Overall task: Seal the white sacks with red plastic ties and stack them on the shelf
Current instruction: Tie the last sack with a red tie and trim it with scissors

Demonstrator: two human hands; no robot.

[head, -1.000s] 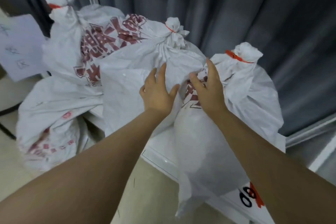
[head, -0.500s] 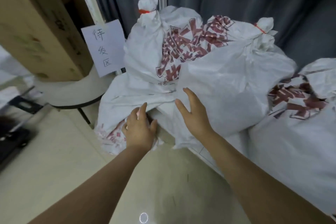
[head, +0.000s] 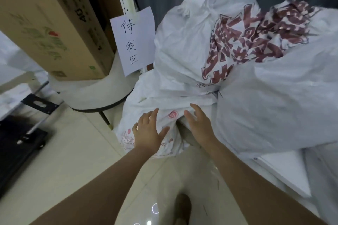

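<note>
Sack (head: 140, 100), lower centre: your left hand (head: 148, 134) and right hand (head: 199, 127) are spread, holding nothing; grip its sides low.

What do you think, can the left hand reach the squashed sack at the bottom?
Probably yes. The left hand is open right in front of the bottom sack, fingers spread, with nothing between them.
</note>
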